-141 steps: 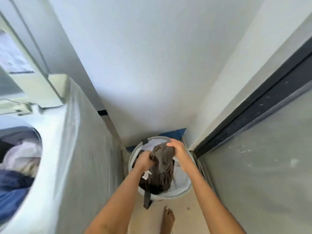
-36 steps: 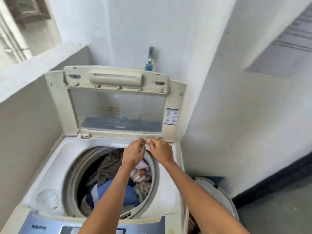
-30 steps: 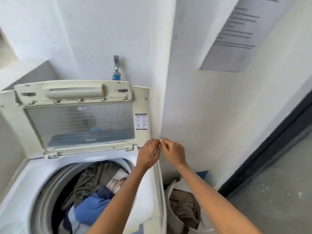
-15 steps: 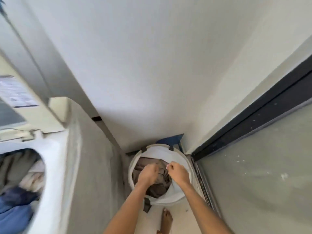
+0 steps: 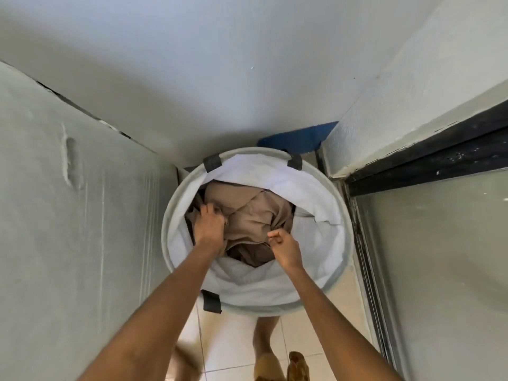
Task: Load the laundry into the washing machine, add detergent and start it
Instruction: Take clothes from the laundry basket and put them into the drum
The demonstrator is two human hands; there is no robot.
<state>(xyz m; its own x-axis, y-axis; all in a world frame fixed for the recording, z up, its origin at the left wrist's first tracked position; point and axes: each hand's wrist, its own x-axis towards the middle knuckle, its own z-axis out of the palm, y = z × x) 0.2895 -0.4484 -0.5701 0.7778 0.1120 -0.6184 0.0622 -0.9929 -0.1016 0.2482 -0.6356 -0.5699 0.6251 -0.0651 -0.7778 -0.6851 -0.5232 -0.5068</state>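
**Both hands down in the hamper**

The left hand's fingers (image 5: 213, 213) curl into the tan garment (image 5: 247, 221); the right hand (image 5: 284, 247) pinches its near-right fold. Both arms reach straight down. The garment lies bunched inside the white laundry hamper (image 5: 339, 215) on the floor. So loading isn't finished; detergent and starting seem left. The washing machine is out of view.

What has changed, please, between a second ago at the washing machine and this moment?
The view has swung from the machine down to the laundry basket. Both hands, then pinched together empty at the lid hinge, have dropped into it: the left hand grips the tan garment, and the right hand pinches its fold. The basket is unmoved by the wall.
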